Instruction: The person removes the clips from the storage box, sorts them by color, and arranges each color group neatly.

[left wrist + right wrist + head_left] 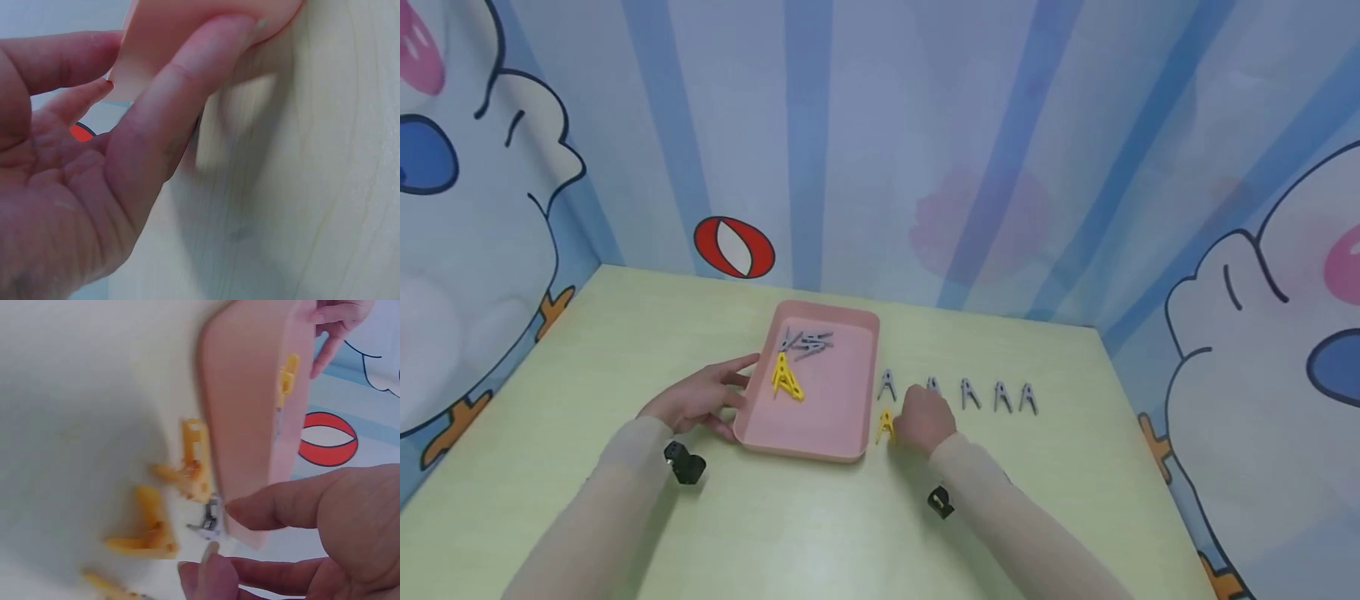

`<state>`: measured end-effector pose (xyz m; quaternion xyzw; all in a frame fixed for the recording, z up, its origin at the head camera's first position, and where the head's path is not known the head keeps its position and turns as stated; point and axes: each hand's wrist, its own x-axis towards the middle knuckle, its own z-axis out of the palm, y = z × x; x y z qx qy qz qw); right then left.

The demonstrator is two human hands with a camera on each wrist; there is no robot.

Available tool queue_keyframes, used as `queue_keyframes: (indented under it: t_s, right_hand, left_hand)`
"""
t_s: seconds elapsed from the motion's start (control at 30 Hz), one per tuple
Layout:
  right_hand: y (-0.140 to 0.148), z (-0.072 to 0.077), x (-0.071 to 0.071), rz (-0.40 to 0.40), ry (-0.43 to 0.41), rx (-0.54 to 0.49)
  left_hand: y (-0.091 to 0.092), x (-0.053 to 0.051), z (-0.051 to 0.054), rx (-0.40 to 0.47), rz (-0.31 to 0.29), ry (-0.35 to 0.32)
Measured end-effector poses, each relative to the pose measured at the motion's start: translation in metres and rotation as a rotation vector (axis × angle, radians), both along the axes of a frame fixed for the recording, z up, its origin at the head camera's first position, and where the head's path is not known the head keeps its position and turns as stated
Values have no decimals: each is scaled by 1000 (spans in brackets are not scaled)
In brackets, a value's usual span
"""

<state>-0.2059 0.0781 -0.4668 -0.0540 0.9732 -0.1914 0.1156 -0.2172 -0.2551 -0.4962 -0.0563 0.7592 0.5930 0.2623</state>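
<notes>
My left hand rests against the left side of a pink tray, its thumb touching the outer wall and a fingertip at the rim in the left wrist view. Inside lie several grey clothespins and at least one yellow clothespin. To the right of the tray, my right hand is low over the table. Thumb and index finger are apart with nothing between them in the right wrist view. Yellow clothespins lie near its fingertips, most hidden by the hand in the head view.
A row of grey clothespins runs to the right, behind my right hand, one partly covered by it. The pale wooden table meets a printed cloth backdrop at the back and sides.
</notes>
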Motion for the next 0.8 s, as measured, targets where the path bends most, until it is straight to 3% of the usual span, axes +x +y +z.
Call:
queue_keyframes:
  t_s: [0.3, 0.57, 0.8]
  right_hand:
    - [-25, 15, -10, 33, 84, -103]
    - [-62, 24, -22, 23, 4, -174]
    - [-96, 20, -28, 92, 15, -171]
  left_hand:
    - [-1, -1, -1, -8, 7, 5]
    - [-5, -1, 3, 7, 2, 25]
    - [-4, 1, -2, 53, 8, 34]
